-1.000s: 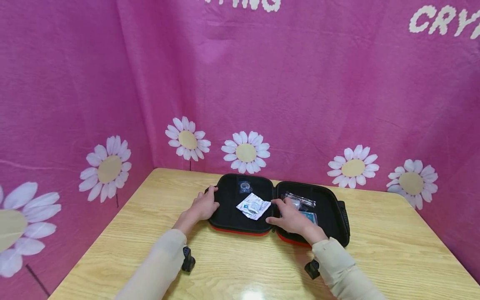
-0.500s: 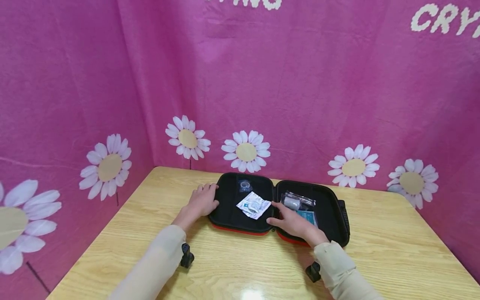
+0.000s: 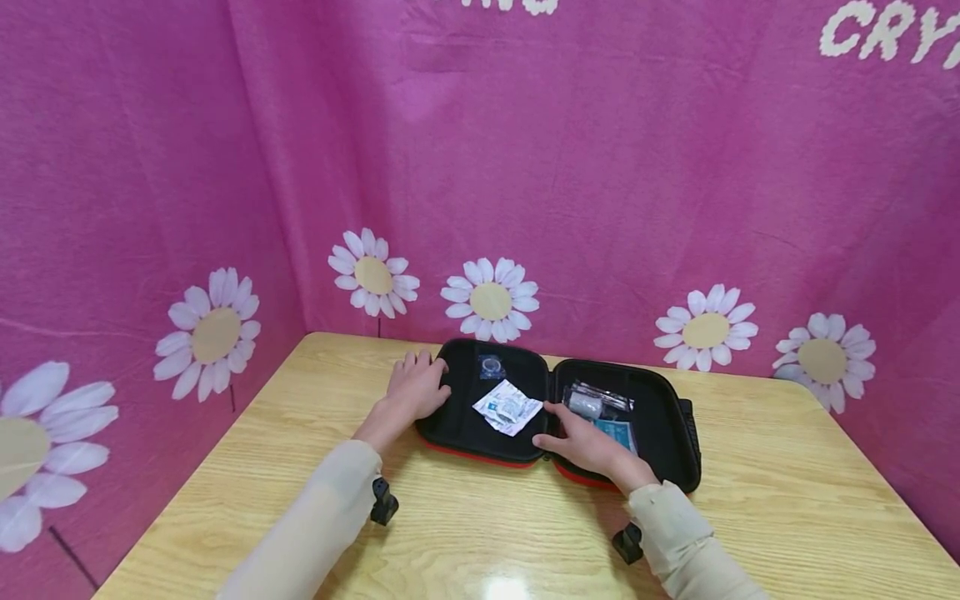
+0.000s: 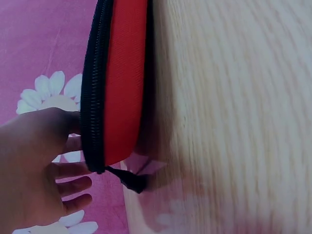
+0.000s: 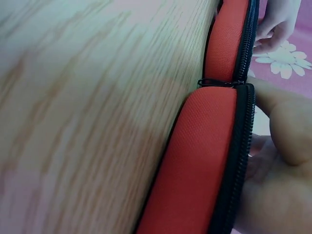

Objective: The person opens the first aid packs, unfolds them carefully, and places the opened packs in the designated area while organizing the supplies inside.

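Observation:
A zip case with black lining (image 3: 461, 417) and red outer walls (image 5: 200, 146) lies spread in two halves on the table. My left hand (image 3: 412, 390) grips the left half's rim, thumb inside and other fingers round the outer side, as the left wrist view shows. Near the hinge, my right hand (image 3: 588, 442) rests over the case with thumb and index finger extended. White printed sachets (image 3: 507, 408) and a small clear packet with a ring-shaped item (image 3: 491, 367) lie in the left half. A wrapped white roll (image 3: 585, 405) and a teal packet (image 3: 617, 433) sit in the right half.
The wooden table (image 3: 480, 525) extends in front of the case and to both sides. A pink cloth backdrop (image 3: 585, 183) with white flowers stands behind and to the left. A black handle (image 3: 690, 429) sticks out at the case's right side.
My left hand has shifted up and right along the rim, and the left half's outer edge has come slightly up and inward. My right hand has drawn slightly back, baring the white roll.

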A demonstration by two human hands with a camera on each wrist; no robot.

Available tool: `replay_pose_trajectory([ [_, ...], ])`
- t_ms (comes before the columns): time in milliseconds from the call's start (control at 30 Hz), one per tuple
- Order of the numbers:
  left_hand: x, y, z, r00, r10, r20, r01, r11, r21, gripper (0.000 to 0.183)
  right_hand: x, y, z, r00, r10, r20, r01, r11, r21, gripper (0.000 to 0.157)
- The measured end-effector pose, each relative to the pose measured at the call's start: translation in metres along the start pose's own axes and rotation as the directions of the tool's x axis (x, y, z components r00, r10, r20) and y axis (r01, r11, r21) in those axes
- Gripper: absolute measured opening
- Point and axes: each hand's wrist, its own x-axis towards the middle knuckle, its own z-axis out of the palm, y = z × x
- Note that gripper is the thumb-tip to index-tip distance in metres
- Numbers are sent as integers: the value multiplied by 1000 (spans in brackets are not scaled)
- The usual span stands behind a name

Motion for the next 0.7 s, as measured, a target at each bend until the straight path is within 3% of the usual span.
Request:
replay_pose_trajectory([
  [200,0,0,3,995,-8,102,0,997,74,37,0,1,2,1000,14,-5,-14,1000,-7,72],
  [433,1,5,2,988,-19,153,5,996,87,39,-1,4,1,999,30,13,-30,1000,1,81],
  [600,1,9,1,997,37,64,-48,980,192,36,-1,5,0,1000,9,16,-9,1000,14,81],
  [700,3,13,3,996,88,-16,-84,980,179,32,-1,4,0,1000,8,19,-8,1000,14,80],
])
